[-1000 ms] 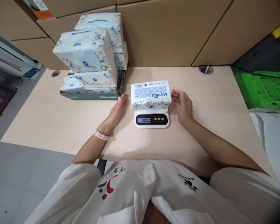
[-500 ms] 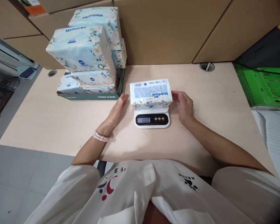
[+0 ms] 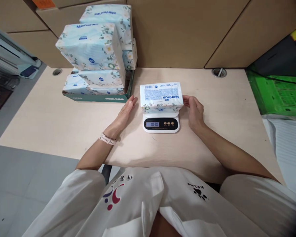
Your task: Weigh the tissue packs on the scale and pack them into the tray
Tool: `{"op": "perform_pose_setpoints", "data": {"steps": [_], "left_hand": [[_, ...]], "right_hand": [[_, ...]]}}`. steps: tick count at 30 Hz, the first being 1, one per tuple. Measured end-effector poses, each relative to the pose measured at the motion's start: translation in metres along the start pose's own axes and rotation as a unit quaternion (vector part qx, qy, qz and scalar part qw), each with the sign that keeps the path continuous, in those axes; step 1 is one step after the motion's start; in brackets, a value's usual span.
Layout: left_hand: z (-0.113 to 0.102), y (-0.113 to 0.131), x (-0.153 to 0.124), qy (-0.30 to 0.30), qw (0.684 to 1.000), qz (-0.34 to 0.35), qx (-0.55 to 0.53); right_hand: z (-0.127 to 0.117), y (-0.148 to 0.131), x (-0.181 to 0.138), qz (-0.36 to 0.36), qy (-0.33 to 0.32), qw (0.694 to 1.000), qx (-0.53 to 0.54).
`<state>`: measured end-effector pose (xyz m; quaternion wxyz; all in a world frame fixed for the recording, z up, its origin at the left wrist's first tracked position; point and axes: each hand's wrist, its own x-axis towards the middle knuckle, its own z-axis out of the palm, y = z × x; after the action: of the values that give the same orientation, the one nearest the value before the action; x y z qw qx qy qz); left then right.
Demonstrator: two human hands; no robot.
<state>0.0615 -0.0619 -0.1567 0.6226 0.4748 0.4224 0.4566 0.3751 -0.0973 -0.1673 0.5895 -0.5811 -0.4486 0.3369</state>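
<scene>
A pack of tissues (image 3: 161,95), printed in blue with flowers along its side, rests on a white kitchen scale (image 3: 161,129). The scale's lit display (image 3: 152,124) appears to read 103.0. My left hand (image 3: 124,112) lies on its edge on the table, left of the pack, fingers stretched out and holding nothing. On the other side, my right hand (image 3: 195,112) is beside the pack's right end, its fingers loosely bent and apart; the fingertips are partly behind the pack, so whether they touch it is unclear.
A green carton (image 3: 96,97) at the back left holds several stacked tissue packs (image 3: 88,47). Brown panels (image 3: 167,33) rise behind the table (image 3: 232,138). A cable hole (image 3: 219,72) is near the back right. Beyond the right edge stands a green crate (image 3: 281,93).
The scale's display has gone from about 100.0 to 103.0. The view has shifted slightly; both hands and the pack stay about where they were.
</scene>
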Motion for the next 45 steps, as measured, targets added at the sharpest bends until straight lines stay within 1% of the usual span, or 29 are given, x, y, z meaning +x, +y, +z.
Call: {"op": "perform_pose_setpoints", "data": {"steps": [4, 13, 21, 27, 32, 36, 41, 43, 45], "left_hand": [[0.0, 0.001, 0.0, -0.002, 1.0, -0.002, -0.005], [-0.001, 0.002, -0.001, -0.018, 0.999, 0.003, 0.032], [-0.003, 0.004, 0.0, -0.036, 0.995, 0.007, 0.093], [-0.005, 0.007, 0.0, -0.041, 0.986, -0.009, 0.164], [-0.002, 0.009, -0.001, -0.039, 0.984, -0.007, 0.172], [0.002, 0.015, -0.004, -0.036, 0.982, -0.02, 0.185], [0.008, 0.025, -0.009, -0.034, 0.98, -0.019, 0.194], [0.01, 0.028, -0.011, -0.043, 0.982, -0.018, 0.185], [0.012, 0.03, -0.013, -0.061, 0.984, -0.014, 0.166]], "right_hand": [[0.001, 0.001, 0.001, 0.003, 0.004, 1.0, 0.005], [0.001, 0.0, 0.0, 0.004, 0.002, 1.0, 0.002], [0.002, 0.0, 0.001, 0.003, 0.004, 1.0, 0.013], [0.001, 0.002, 0.001, 0.001, 0.003, 1.0, 0.019], [0.002, 0.002, 0.002, 0.002, 0.012, 1.0, 0.026], [0.003, 0.001, 0.002, 0.004, 0.015, 1.0, 0.02], [-0.001, 0.006, 0.002, -0.006, -0.01, 1.0, 0.024], [-0.004, 0.009, 0.003, -0.017, -0.042, 0.998, 0.038], [-0.007, 0.01, 0.004, -0.027, -0.092, 0.994, 0.06]]}}
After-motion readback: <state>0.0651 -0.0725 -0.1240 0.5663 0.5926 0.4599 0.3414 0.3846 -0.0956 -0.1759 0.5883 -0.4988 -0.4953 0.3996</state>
